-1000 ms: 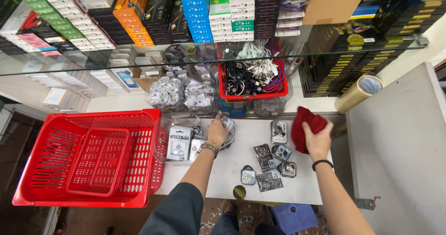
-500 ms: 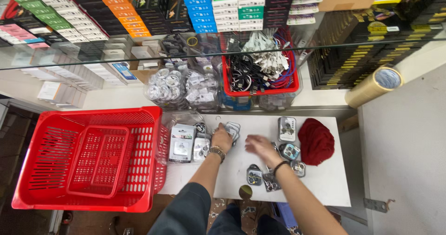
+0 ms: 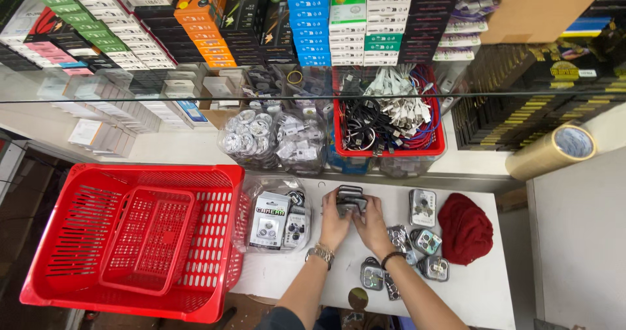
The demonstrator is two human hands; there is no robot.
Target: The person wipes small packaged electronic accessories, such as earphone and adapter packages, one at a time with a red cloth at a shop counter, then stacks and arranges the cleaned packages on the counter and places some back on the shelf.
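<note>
While both hands meet over the white table [image 3: 482,291], small stack of clear blister packs [image 3: 351,201] pinched between them, just right of the plastic bag of boxed packs [image 3: 272,220]. Left hand [image 3: 336,222] cupped on stack's left edge, fingers curled round it, wrist carrying a metal watch. Right hand [image 3: 373,225] closed on right edge, dark band at wrist. Stack itself raised slightly off or resting on tabletop: cannot tell which.

Right of the bag, past the hands: loose scatter of similar packs [image 3: 417,252], some overlapping, one [image 3: 422,207] lying apart nearer the back edge. Dark red knit cap [image 3: 465,229] further right again, touching the scatter's outer packs. Left of the bag: red basket [image 3: 137,239], a smaller red basket nested inside, bag leaning against its wall.

Risks, judged:
- Slick packs held only at the edges; uneven squeeze likely to fan the stack and shoot middle pieces out.
- Forearms low over the scatter; a sweep could push packs off the table's near edge.
- Bag slumped, mouth open; a nudge could spill its contents.
</note>
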